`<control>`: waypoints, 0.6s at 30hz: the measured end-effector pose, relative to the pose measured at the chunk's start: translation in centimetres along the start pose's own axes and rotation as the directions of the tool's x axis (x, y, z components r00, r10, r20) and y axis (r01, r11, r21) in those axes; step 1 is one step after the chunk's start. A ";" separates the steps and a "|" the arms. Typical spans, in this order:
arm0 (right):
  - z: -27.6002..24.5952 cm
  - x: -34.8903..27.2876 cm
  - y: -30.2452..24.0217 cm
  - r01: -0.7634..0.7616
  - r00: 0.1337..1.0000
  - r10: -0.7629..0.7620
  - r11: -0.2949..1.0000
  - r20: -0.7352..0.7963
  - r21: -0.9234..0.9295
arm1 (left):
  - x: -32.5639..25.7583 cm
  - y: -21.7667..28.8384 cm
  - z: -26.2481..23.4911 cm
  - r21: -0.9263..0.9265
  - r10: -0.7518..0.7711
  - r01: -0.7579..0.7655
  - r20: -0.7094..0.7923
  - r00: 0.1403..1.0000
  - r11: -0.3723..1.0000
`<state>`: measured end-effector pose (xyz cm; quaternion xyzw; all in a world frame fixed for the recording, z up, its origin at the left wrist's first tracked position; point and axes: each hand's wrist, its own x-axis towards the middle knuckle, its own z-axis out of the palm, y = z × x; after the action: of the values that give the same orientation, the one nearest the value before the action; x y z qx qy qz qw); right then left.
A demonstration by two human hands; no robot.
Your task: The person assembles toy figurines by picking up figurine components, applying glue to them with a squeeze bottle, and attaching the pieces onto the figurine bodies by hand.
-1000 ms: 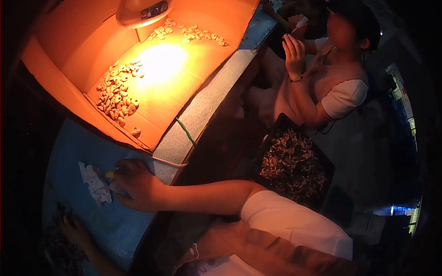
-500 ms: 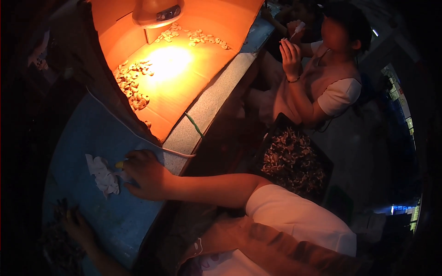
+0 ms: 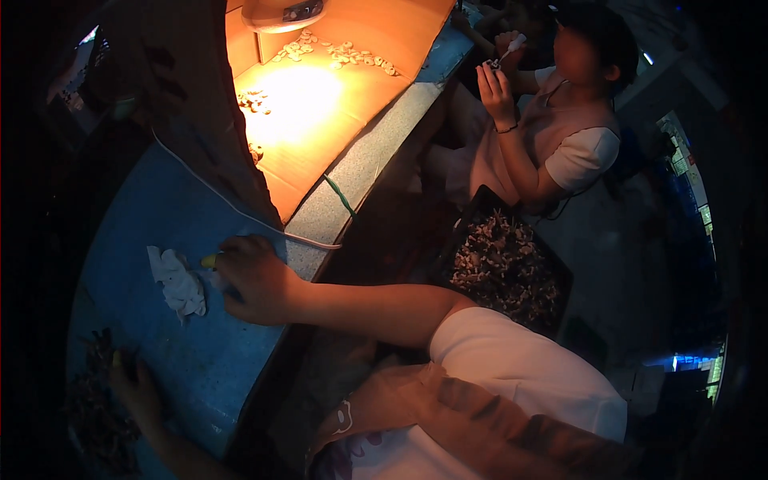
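Note:
On the blue tabletop, my right hand (image 3: 260,282) is closed, with its fingers bent around a small pale thing (image 3: 213,279) that I cannot make out. Something yellow (image 3: 210,262) shows at its fingertips. Just left of it lies a crumpled white tissue (image 3: 182,285), not touched. At the lower left, in dim light, my left hand (image 3: 138,390) reaches to the edge of a heap of small dark pieces (image 3: 96,400). Its visible fingers are stretched and apart, and one has a yellow patch at the tip. The dark hides the other fingers.
Ahead, a lit lamp (image 3: 282,14) hangs in a cardboard enclosure (image 3: 300,172) with many small rounded pieces (image 3: 360,60) inside. A white cord (image 3: 210,189) runs along the enclosure. At right, a co-worker (image 3: 520,152) holds a small white bottle near a black tray of small pieces (image 3: 508,268).
My view has shifted, so the table and enclosure sit higher in the picture and more of the dark heap shows. My right hand keeps its place beside the tissue; my left stays at the heap.

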<state>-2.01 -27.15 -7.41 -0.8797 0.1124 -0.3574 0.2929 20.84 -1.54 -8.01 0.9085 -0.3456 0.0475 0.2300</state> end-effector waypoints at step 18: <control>-0.2 0.1 0.2 -0.019 0.999 0.018 1.000 0.045 0.024 | 0.0 4.1 0.1 -0.346 -0.183 0.161 -0.032 0.983 0.924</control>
<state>-2.05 -27.47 -7.34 -0.8829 0.1095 -0.3361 0.3092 18.18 -4.25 -6.50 0.8796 -0.2600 -0.0047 0.3982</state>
